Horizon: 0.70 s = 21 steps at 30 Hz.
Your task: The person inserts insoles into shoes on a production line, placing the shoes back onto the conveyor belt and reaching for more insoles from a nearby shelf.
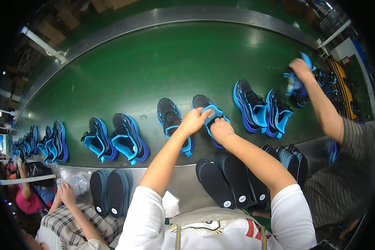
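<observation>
A black and blue sneaker (201,101) lies on the green belt in front of me, toe pointing away. My left hand (193,121) pinches its light blue-edged tongue between thumb and fingers. At the shoe's opening, my right hand (222,130) is closed, its curled fingertips hidden down inside, so what they grip cannot be made out. Just left of my hands rests a matching sneaker (169,110), partly covered by my left forearm.
Stacks of black insoles (233,177) line the metal ledge (162,168) near me, with more insoles (120,191) at left. Paired sneakers (127,135) stand along the belt (146,71). At right, a co-worker's hand (301,68) holds a blurred blue shoe; another person's hands (66,195) are at lower left.
</observation>
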Each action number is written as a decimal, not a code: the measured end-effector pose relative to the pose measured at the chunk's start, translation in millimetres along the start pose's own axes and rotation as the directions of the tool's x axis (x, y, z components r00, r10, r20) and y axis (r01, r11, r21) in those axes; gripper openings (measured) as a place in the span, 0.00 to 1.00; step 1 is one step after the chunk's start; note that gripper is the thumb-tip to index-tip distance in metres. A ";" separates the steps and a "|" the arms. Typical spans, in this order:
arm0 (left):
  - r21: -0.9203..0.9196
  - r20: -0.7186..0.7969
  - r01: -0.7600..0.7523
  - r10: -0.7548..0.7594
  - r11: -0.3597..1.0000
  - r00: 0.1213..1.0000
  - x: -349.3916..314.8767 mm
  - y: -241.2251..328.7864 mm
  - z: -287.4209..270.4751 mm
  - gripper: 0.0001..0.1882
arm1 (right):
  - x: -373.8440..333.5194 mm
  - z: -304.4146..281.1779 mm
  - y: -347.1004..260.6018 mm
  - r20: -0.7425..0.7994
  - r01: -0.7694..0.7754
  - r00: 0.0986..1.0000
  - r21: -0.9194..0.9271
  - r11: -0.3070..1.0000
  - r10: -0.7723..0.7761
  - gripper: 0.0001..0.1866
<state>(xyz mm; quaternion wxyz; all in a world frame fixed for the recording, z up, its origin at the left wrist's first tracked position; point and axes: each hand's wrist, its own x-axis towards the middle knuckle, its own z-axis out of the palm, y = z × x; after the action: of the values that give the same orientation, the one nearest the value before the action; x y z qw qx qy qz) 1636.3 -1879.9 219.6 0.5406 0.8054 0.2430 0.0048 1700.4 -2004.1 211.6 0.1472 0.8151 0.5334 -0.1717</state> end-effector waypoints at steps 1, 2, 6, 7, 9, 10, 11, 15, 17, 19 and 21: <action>0.030 0.001 0.019 -0.019 0.999 1.000 -0.2 1.6 0.7 0.25 | -0.2 0.8 0.7 0.013 -0.006 1.000 0.013 1.000 0.006 0.11; 0.061 0.001 0.038 -0.038 0.997 0.999 -0.6 6.1 1.5 0.24 | -0.5 1.4 2.6 0.026 -0.014 1.000 0.025 1.000 0.013 0.12; 0.067 -0.026 0.037 -0.035 0.997 0.999 -0.1 4.7 5.4 0.24 | 1.7 9.1 10.8 0.018 0.045 0.999 0.036 0.998 -0.046 0.14; 0.053 -0.022 0.036 -0.035 0.998 0.999 -0.2 4.8 5.6 0.24 | 2.3 10.9 11.0 0.019 0.046 0.999 0.036 0.998 -0.046 0.14; 0.030 -0.004 0.034 -0.034 0.999 0.999 -1.5 8.4 4.6 0.24 | 2.4 14.0 9.4 0.021 0.038 0.999 0.043 0.998 -0.039 0.14; 0.028 0.002 0.030 -0.030 0.999 1.000 -1.3 9.2 4.9 0.24 | 2.1 14.2 10.5 0.106 0.055 0.993 0.000 0.998 -0.055 0.15; 0.028 0.003 0.028 -0.028 0.999 1.000 -1.4 8.9 3.7 0.24 | 2.3 7.9 10.6 0.188 0.082 0.979 -0.042 0.996 -0.073 0.16; 0.064 0.020 0.054 -0.056 0.996 0.998 -1.7 2.7 4.7 0.23 | 2.3 -12.7 9.9 0.421 0.117 0.904 -0.089 0.989 -0.069 0.18; 0.012 0.029 0.051 -0.051 0.999 0.998 0.2 1.0 5.7 0.23 | 2.6 -12.6 11.2 0.453 0.126 0.889 -0.088 0.988 -0.073 0.18; -0.029 0.043 0.054 -0.053 0.998 0.998 1.7 0.7 7.8 0.21 | 4.1 -6.6 13.9 0.463 0.112 0.884 -0.071 0.991 -0.067 0.18; -0.061 0.057 0.066 -0.063 0.996 0.996 2.3 0.4 10.9 0.20 | 4.7 -6.7 13.5 0.458 0.117 0.886 -0.075 0.990 -0.070 0.18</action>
<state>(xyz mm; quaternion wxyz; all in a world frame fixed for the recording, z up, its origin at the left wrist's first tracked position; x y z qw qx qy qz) 1641.5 -1888.6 214.8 0.5719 0.7796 0.2536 -0.0272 1715.3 -2002.6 216.3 0.3000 0.7175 0.5307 -0.3371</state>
